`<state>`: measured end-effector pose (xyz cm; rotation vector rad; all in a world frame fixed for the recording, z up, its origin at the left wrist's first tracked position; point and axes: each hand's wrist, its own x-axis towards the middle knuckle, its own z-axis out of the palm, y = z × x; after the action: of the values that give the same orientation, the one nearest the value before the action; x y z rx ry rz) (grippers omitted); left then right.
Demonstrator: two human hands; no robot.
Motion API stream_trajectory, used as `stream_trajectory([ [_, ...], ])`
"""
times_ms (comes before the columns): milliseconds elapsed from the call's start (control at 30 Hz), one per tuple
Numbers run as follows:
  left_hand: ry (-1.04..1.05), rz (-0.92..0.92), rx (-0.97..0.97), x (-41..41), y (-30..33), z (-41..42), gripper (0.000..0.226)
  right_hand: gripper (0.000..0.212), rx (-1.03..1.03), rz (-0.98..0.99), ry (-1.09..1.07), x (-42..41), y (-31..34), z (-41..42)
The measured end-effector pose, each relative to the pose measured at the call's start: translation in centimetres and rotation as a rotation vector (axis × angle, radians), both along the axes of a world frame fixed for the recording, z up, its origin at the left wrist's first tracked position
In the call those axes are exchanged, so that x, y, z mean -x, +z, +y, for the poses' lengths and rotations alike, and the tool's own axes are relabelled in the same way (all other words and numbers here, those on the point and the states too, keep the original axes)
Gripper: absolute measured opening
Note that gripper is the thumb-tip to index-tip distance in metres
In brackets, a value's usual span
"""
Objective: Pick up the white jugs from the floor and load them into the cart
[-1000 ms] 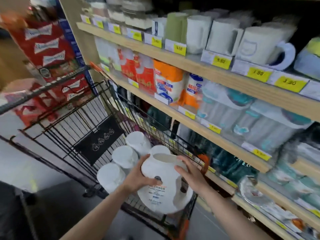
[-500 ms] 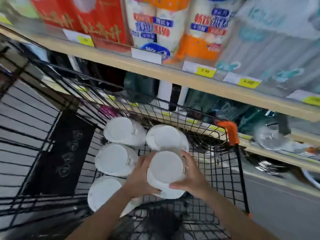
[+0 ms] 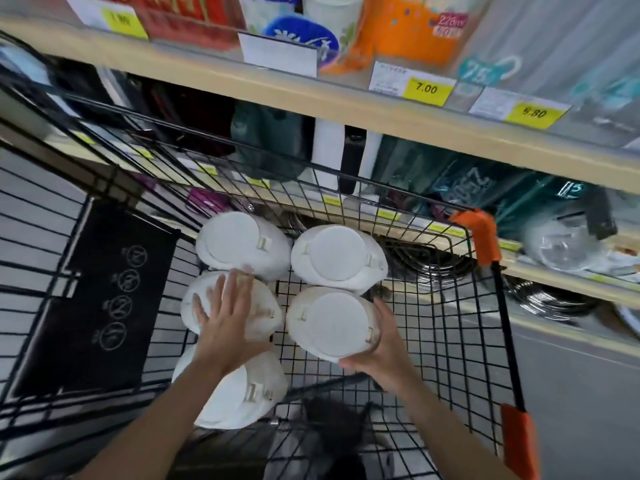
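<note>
1. Open wire floor is showing along the right side of the cart point(image 3: 446, 237), toward its orange-capped corner point(image 3: 479, 237).
2. Five white jugs point(image 3: 337, 256) are sitting lid-up in the basket, packed close, with the shelf point(image 3: 346, 109) crowding in just behind.
3. The right hand point(image 3: 375, 344) is curling around the near-right jug point(image 3: 329, 323); half a second ago both hands were gripping it. The left hand point(image 3: 228, 313) is now lying flat, fingers straight, on the middle-left jug point(image 3: 266, 315).

- My one camera sits on my head.
- It looks down, close, into the cart point(image 3: 450, 306).
- Shelves point(image 3: 346, 109) fill the top of its view.
</note>
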<state>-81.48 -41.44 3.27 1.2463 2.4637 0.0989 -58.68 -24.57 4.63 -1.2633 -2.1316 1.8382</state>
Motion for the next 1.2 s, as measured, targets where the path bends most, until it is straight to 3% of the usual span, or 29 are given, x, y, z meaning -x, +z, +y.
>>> stream_trajectory([
  [100,0.043,-0.062,0.12,0.3,-0.4,-0.9,0.119,0.1,0.023,0.029,0.006,0.5,-0.1,0.4],
  [233,0.029,-0.084,0.152,0.3,-0.4,-0.9,0.112,0.102,0.046,-0.035,0.089,0.7,-0.4,1.3],
  [433,0.057,-0.126,0.097,0.3,-0.1,-0.6,0.111,0.117,-0.078,-0.211,0.246,0.9,1.1,1.8],
  [567,0.073,-0.11,0.154,0.9,2.8,0.4,0.093,0.127,-0.165,-0.369,0.311,0.7,5.1,1.9],
  [733,-0.037,-0.238,-0.001,1.0,9.9,4.3,0.054,0.09,-0.02,-0.495,0.296,-2.8,12.9,3.3],
  [833,-0.178,-0.264,-0.01,-1.4,14.6,8.2,0.041,0.068,-0.065,-0.615,0.334,-5.8,17.6,3.7],
  [900,-0.309,-0.271,-0.022,-3.9,17.1,11.2,0.039,0.057,-0.096,-0.621,0.28,-8.3,20.0,3.9],
  [1200,-0.75,-0.266,-0.079,-23.7,23.5,22.0,0.037,0.045,-0.091,-0.462,-0.246,-26.0,25.0,4.8],
])
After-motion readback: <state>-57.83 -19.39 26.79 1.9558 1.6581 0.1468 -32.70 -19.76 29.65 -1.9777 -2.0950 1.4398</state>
